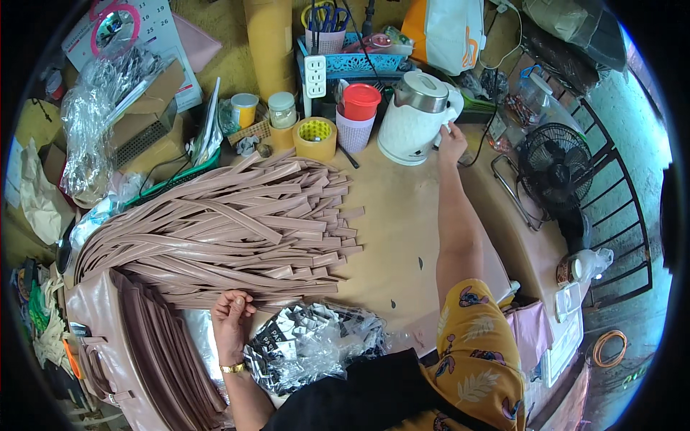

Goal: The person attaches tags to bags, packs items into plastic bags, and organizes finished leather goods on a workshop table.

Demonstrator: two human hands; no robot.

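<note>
At the back right of the table stands a white electric kettle with a metal collar. My right hand reaches to the lower end of its handle, fingers closed there; the kettle rests on the table. My left hand, with a gold watch on the wrist, is loosely curled and shows nothing in its fingers. It hovers between a large pile of brownish-pink straps and a clear plastic bag full of black-and-white labels or tags. Folded brown bag pieces with handles lie left of it.
Behind the straps stand a yellow tape roll, small jars and a cup with a red container. A power strip hangs by a blue basket. At right are a black fan and a metal railing.
</note>
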